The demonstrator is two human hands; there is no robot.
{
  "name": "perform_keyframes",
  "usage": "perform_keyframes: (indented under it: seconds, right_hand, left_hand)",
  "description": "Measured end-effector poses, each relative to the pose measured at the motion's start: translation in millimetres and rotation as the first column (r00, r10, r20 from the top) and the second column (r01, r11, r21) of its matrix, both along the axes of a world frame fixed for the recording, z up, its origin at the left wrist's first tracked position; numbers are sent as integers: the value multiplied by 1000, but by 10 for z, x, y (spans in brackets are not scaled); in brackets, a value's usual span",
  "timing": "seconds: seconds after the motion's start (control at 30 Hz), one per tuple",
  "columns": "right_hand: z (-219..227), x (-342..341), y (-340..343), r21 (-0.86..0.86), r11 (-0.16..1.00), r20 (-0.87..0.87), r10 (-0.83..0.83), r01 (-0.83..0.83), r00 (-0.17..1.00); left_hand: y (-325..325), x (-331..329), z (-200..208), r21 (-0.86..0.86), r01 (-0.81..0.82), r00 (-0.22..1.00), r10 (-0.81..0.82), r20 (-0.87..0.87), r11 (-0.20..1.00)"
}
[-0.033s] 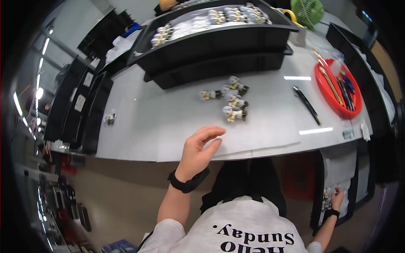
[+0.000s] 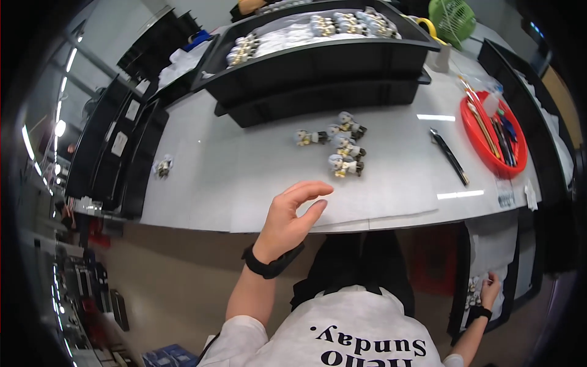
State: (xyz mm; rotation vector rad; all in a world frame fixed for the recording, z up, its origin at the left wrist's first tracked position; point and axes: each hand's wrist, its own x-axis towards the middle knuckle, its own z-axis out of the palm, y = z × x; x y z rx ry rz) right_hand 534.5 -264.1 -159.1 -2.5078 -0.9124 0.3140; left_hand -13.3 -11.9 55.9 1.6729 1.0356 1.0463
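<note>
My left hand (image 2: 294, 213) hovers over the table's near edge, thumb and fingers apart, with nothing between them. Just beyond it lies a cluster of small painted figurines (image 2: 346, 148) with pale hair, white clothes and dark feet. One figurine (image 2: 310, 137) lies slightly left of that group, and another (image 2: 163, 166) lies alone at the far left. Down at the lower right, my right hand (image 2: 490, 291) reaches into a black bin (image 2: 457, 309), beside several small figurines (image 2: 473, 292) on white lining. Its fingers are small and partly hidden, so their grip is unclear.
A large black crate (image 2: 318, 76) with figurines on white padding stands at the back. On the right are a black pen-like tool (image 2: 449, 157) and a red basket (image 2: 520, 160) of brushes and pens. Black bins (image 2: 131, 162) line the left edge. A green fan (image 2: 452, 21) stands back right.
The view has shifted slightly, so the table and its objects sit a little farther right. Both hands keep nearly the same pose; no figurine has visibly been moved.
</note>
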Motion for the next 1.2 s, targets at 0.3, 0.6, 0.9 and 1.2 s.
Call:
perform_keyframes:
  seconds: [0.3, 0.6, 0.9, 1.2]
  right_hand:
    - [1479, -1735, 1404, 662, 708, -280, 537, -245, 796]
    - [1716, -2900, 1842, 761, 497, -270, 828, -417, 492]
    - [1900, -3763, 2416, 855, 389, -369, 921, -343, 126]
    - [1697, -4010, 2603, 765, 412, -445, 894, -495, 56]
  left_hand:
    - [1141, -325, 104, 313, 28, 743, 190, -642, 949]
    - [853, -492, 120, -26, -1, 917, -10, -398, 1000]
    - [76, -380, 115, -344, 191, 938, -67, 341, 919]
    - [167, -152, -428, -413, -9, 735, 286, 615, 911]
